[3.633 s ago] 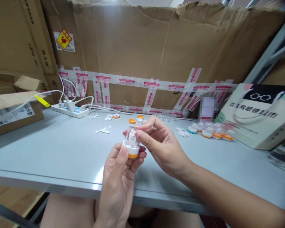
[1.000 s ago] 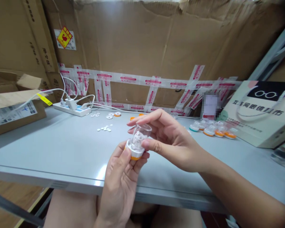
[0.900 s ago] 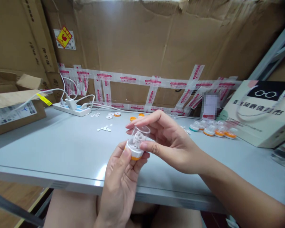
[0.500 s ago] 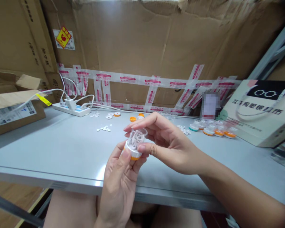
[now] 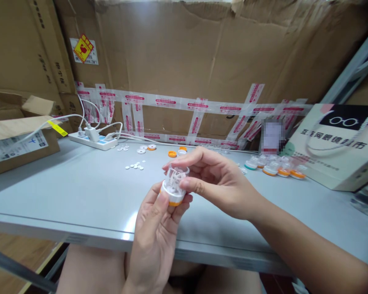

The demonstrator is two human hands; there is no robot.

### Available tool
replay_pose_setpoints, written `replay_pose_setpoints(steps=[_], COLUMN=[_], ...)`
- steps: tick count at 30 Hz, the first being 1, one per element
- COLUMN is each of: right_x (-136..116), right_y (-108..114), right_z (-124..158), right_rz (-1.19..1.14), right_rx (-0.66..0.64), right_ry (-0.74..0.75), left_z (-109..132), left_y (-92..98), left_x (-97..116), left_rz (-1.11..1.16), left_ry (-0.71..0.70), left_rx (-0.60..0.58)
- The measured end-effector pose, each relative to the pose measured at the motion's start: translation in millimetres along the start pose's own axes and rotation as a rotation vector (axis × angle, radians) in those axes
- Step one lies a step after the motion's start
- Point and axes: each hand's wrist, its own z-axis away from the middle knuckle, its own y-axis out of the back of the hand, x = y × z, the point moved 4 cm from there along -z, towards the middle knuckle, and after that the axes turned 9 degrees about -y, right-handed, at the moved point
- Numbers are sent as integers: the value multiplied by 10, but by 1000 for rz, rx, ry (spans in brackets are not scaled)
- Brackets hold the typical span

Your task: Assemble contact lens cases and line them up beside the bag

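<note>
My left hand [image 5: 155, 228] grips the white and orange base of a small contact lens cleaning case [image 5: 173, 190] from below, thumb in front. A clear cup [image 5: 180, 167] stands over the white lens holder inside it. Fingers and thumb of my right hand [image 5: 221, 183] close round the cup from the right, fingertips at its top edge. The case is held nearly upright above the front half of the table. Whether the cup is fully seated on the base, I cannot tell.
Behind lie small white discs [image 5: 135, 166], white rings [image 5: 142, 149] and orange rings [image 5: 172, 154]. Several similar cases [image 5: 271, 167] stand at right by a paper bag [image 5: 334, 143]. A power strip [image 5: 93, 141] and an open carton [image 5: 21, 139] are at left. Cardboard [image 5: 171, 53] walls the back.
The clear cup, tilted before, now stands straighter over the lens holder. My right hand has shifted slightly with it; my left hand keeps its grip on the base.
</note>
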Motion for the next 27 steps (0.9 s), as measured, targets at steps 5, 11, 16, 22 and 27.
replay_pose_setpoints(steps=[5, 11, 16, 22, 27], right_x=[33, 45, 118, 130, 159], right_y=[8, 10, -19, -2, 36], right_z=[-27, -17, -25, -40, -50], right_rz=[-1, -32, -98, -91, -73], right_rx=[32, 102, 77, 83, 140], right_ry=[25, 6, -118, -187, -236], left_z=[-1, -1, -11, -13, -7], left_y=[1, -11, -11, 12, -7], left_x=[-7, 1, -2, -4, -4], left_rz=[3, 15, 6, -11, -30], left_ry=[19, 18, 5, -11, -11], left_rx=[35, 53, 83, 78, 111])
